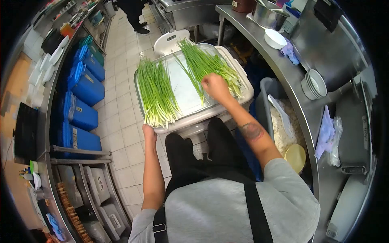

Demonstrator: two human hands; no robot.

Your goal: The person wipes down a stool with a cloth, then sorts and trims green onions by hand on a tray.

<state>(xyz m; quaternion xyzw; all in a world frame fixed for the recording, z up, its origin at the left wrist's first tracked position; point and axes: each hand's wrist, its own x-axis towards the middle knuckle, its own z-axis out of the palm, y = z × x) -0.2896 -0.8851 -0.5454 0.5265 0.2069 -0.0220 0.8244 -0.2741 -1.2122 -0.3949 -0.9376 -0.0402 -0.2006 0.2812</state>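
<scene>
Both grips unclear, right hand (216, 87) curled over green onions (201, 60), left hand (149, 133) beside tray (184, 95)

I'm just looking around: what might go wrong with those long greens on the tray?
The left bunch of greens has pale ends at the near rim of the tray, close to the left hand; a brush could knock some off.
The right bunch of greens fans unevenly, so the right hand might snag loose stalks.
Scraps could drop into the uncovered grey bin.
</scene>
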